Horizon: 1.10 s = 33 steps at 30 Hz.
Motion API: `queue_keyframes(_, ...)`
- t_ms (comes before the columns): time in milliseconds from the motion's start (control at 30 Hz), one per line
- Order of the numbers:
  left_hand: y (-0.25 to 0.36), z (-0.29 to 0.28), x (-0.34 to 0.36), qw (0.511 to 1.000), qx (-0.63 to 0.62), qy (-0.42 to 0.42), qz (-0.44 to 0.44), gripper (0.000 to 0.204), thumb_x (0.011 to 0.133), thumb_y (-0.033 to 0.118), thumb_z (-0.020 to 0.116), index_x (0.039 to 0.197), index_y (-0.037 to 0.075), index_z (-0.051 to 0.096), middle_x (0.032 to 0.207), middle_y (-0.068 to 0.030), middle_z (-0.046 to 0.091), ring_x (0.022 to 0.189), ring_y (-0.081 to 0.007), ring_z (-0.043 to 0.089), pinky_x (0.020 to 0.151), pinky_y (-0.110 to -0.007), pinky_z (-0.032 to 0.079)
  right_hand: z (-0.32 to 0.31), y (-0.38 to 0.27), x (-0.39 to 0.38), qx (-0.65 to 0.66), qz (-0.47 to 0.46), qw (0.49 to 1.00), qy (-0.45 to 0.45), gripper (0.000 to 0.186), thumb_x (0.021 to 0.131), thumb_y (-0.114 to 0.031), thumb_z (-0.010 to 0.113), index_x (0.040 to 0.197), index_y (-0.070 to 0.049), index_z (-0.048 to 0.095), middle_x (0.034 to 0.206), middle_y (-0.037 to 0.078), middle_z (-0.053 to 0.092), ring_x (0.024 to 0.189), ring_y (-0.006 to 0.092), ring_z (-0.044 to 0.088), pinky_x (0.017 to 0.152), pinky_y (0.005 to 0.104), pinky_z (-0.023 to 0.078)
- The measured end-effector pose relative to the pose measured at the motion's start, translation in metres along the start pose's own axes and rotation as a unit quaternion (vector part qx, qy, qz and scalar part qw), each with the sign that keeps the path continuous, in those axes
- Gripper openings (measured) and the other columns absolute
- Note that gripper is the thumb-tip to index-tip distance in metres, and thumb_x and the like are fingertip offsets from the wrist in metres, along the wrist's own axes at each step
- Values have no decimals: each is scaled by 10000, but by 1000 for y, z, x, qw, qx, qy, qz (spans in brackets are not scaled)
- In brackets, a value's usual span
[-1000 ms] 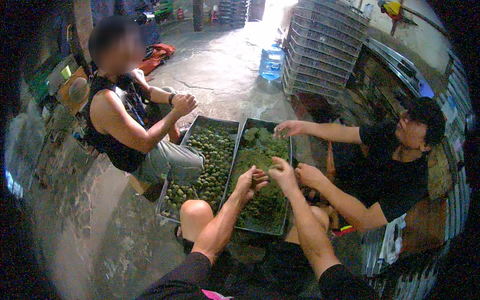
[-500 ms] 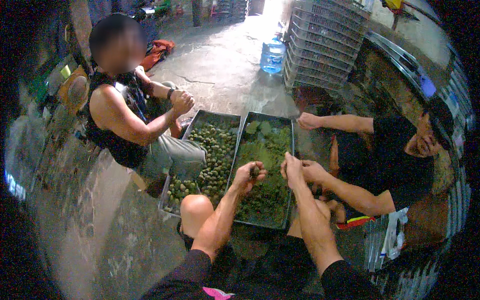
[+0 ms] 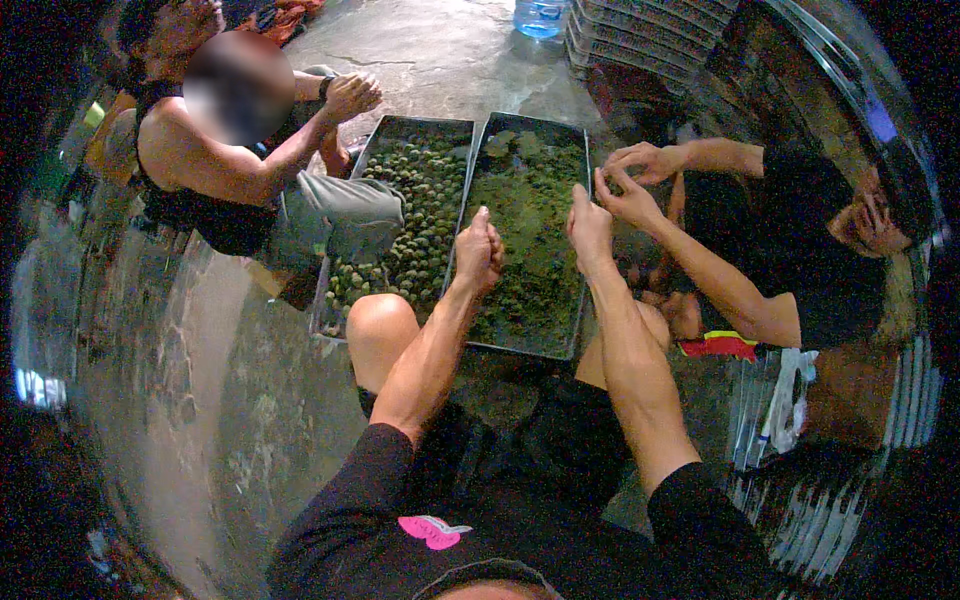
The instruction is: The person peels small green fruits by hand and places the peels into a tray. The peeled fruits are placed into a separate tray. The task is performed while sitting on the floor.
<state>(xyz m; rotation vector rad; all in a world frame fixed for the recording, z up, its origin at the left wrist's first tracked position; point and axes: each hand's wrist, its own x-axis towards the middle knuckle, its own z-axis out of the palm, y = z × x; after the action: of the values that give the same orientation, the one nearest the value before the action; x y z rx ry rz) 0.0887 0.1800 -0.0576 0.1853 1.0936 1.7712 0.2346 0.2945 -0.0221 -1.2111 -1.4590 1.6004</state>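
Note:
My left hand (image 3: 480, 248) is closed in a fist, thumb on top, over the tray of green, moss-like paste (image 3: 525, 160); what it holds is hidden. At that tray's right edge my right hand (image 3: 590, 228) has its fingers pinched together; anything between them is too small to make out. The neighbouring tray (image 3: 375, 135) on the left holds several small round greenish balls. A co-worker's two hands (image 3: 630, 180) are close beside my right hand, fingers bent toward each other.
A seated person (image 3: 190, 160) on the left has hands clasped; another (image 3: 830, 240) sits at right. Behind are stacked grey crates (image 3: 645, 40), a blue water jug (image 3: 540, 15) and concrete floor (image 3: 400, 60). A white plastic bag (image 3: 785, 400) lies at lower right.
The view has tilted down. My left hand has closed round the dark clump seen earlier. My right fingers have drawn together. The right co-worker's hands have come together from farther apart.

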Motion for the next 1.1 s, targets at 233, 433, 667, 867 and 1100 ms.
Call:
queue_keyframes(233,8,-8,-1,996,-13,-83,-10,322,909,294,432,974,-9,520,757,-94,564,622,-145,559,490,-232,462,1,-39,-32,155,9,988,-12,229,848,-263,558,966,-71,523,757,48,585,614,146,572,538,274,466)
queue_keyframes(433,12,-9,8,992,-124,-19,28,386,905,360,434,727,33,535,658,-57,535,493,-123,487,401,-233,380,-9,-25,-16,216,46,975,-16,342,861,-418,504,701,-116,501,593,18,507,452,107,442,421,207,334)
queue_keyframes(667,32,-8,-26,990,130,-47,27,361,896,340,459,707,48,555,594,-40,511,491,-117,488,416,-241,379,-8,-10,-17,-88,-19,996,22,277,864,-312,508,745,-63,530,592,16,520,477,113,477,469,241,382)
queue_keyframes(867,58,-76,-28,999,-19,-40,31,288,901,293,463,835,35,574,751,-96,584,618,-170,573,544,-265,502,-20,-30,-50,228,51,969,-83,211,874,-259,521,954,-66,551,797,54,595,589,112,573,487,212,465)
queue_keyframes(1100,65,-121,-57,993,-97,59,37,445,870,421,493,545,159,340,474,11,378,347,-73,322,288,-219,205,49,38,-75,105,81,991,-33,434,862,-417,481,551,-116,450,499,7,462,383,101,391,327,255,258)
